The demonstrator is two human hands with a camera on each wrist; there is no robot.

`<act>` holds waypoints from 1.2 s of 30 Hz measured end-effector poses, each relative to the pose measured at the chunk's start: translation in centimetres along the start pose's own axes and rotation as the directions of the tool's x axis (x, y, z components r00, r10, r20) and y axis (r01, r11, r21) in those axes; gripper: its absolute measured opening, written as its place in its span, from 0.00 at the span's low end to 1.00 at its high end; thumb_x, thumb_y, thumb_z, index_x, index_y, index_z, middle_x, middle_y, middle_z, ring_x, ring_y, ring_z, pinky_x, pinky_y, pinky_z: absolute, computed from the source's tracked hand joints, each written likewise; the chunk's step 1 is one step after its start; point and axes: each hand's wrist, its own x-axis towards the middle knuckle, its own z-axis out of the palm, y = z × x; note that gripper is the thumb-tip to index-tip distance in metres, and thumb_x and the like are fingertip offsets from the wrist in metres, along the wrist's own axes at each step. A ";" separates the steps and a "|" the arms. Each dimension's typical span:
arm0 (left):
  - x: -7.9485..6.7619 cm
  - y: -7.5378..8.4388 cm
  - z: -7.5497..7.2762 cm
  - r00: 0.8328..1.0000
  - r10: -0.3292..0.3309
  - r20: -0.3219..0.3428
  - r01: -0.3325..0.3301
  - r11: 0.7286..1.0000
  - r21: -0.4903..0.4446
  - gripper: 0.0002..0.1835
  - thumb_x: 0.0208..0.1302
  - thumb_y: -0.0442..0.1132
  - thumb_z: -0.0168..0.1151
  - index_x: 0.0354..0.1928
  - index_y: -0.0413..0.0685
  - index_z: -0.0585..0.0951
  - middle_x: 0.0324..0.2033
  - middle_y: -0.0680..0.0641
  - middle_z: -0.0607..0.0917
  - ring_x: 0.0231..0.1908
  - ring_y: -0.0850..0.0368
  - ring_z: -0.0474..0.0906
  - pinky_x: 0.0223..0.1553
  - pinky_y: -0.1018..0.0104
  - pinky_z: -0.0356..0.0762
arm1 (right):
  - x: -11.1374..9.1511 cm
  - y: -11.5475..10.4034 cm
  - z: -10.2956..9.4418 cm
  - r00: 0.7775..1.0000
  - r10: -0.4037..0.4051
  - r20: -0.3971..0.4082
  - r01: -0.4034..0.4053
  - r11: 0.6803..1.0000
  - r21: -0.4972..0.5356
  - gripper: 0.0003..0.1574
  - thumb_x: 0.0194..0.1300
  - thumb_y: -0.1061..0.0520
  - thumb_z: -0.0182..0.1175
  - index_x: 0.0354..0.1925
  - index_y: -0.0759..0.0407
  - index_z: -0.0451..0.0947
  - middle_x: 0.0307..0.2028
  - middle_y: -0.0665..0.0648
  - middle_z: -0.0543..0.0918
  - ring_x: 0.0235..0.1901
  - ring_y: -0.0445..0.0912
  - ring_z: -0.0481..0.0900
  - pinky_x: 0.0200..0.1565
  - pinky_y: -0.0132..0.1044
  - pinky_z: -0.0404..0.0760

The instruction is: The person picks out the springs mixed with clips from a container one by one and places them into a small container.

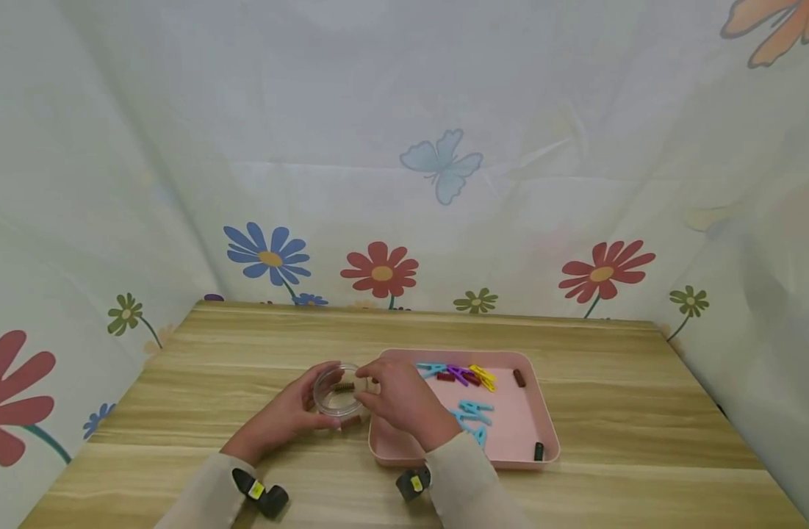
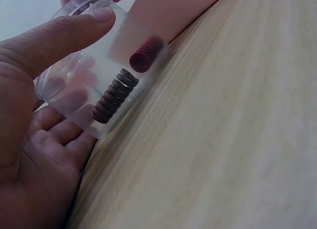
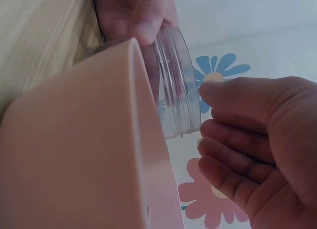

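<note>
My left hand [image 1: 295, 404] grips a clear plastic jar [image 2: 84, 78] by its side, thumb along the wall near the threaded mouth. The jar is tilted. Through its wall, in the left wrist view, show a brown coil spring [image 2: 115, 96] and a dark red coil spring [image 2: 147, 53]. My right hand [image 1: 400, 393] is at the jar's mouth, over the left side of the pink tray. In the right wrist view its thumb and fingers are loosely bent, fingertips close to the rim, with nothing visible between them.
The pink tray [image 1: 516, 422] sits right of the jar on the wood-grain table [image 1: 616, 411]. In it lie light blue clips [image 1: 475, 408], a purple clip [image 1: 458, 375], a yellow clip [image 1: 483, 378], a dark spring [image 1: 539, 451] and several reddish-brown springs [image 1: 519, 378]. A flowered curtain [image 1: 444, 242] stands behind.
</note>
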 end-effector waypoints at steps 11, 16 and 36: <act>-0.1 0.2 0.0 1.000 0.008 0.007 -0.008 1.000 -0.021 0.50 0.47 0.46 0.78 0.70 0.67 0.59 0.71 0.47 0.65 0.74 0.51 0.55 0.59 0.89 0.57 | -0.1 0.4 -0.5 1.000 0.016 -0.008 -0.016 1.000 0.014 0.19 0.64 0.49 0.64 0.53 0.50 0.82 0.45 0.51 0.84 0.42 0.44 0.81 0.45 0.31 0.82; 0.0 0.1 0.0 1.000 0.008 0.003 -0.008 1.000 -0.011 0.50 0.46 0.46 0.78 0.70 0.66 0.59 0.71 0.47 0.66 0.73 0.51 0.56 0.60 0.87 0.58 | -0.1 0.6 -0.8 0.999 0.049 0.000 -0.049 0.999 0.023 0.20 0.65 0.49 0.64 0.54 0.51 0.81 0.51 0.51 0.84 0.49 0.45 0.82 0.52 0.38 0.82; 0.0 0.1 0.1 1.000 0.020 0.008 -0.020 0.999 -0.030 0.50 0.47 0.45 0.78 0.71 0.65 0.59 0.71 0.46 0.66 0.73 0.51 0.56 0.60 0.88 0.57 | -0.1 2.0 -1.4 0.997 0.080 -0.019 -0.079 0.995 0.060 0.19 0.66 0.49 0.61 0.54 0.53 0.80 0.52 0.51 0.84 0.50 0.47 0.81 0.52 0.41 0.82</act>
